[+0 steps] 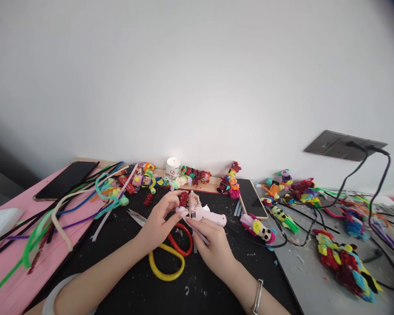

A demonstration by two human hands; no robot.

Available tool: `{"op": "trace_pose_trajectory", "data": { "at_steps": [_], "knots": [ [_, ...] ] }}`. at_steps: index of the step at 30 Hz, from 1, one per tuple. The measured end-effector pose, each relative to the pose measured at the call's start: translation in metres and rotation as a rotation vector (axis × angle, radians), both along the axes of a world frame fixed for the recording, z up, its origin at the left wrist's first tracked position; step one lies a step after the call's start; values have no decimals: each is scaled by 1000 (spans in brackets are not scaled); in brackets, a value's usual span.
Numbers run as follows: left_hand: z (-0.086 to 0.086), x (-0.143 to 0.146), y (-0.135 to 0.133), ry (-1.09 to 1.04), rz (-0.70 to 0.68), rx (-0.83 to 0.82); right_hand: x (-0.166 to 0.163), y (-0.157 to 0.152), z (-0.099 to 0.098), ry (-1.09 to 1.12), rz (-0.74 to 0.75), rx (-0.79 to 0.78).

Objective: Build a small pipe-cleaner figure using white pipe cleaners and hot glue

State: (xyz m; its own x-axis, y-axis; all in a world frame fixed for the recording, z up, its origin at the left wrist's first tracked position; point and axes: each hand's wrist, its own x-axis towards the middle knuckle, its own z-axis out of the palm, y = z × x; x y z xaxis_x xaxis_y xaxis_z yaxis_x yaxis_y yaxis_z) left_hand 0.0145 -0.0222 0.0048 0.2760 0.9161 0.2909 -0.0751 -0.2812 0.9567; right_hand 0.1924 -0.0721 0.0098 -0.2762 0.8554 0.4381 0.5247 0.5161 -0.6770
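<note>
My left hand (157, 221) pinches a small red glittery pipe-cleaner piece (183, 198) and holds it against the tip of a pale pink glue gun (205, 213). My right hand (213, 247) is curled close under the gun's body with a thin lilac stick (201, 236) running through its fingers. Scissors with red and yellow handles (170, 258) lie on the black mat (134, 280) just beneath both hands.
Loose pipe cleaners (62, 210) sprawl over the pink board on the left beside a dark phone (67, 178). A white candle (173, 167) and finished colourful figures (230, 179) line the wall. Another phone (252, 197), more figures (343, 262) and black cables (374, 192) lie to the right.
</note>
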Motion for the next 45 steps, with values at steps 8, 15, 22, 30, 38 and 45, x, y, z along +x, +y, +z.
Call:
{"op": "trace_pose_trajectory", "data": {
  "at_steps": [8,15,22,30,38,45],
  "knots": [
    [10,5,-1,-180,-69,-201,2,-1,0,-30,-17,8],
    [12,5,-1,-193,-70,-221,2,-1,0,-46,-10,-5],
    [11,6,-2,-184,-84,-219,2,0,-1,-20,-22,-20],
    [10,6,0,-166,-79,-205,2,0,-2,-26,-30,-49],
    [6,7,1,-169,-66,-192,2,0,-2,-18,-37,-66],
    [8,7,0,-173,-62,-202,2,2,-3,-17,-43,-66]
  ]
}}
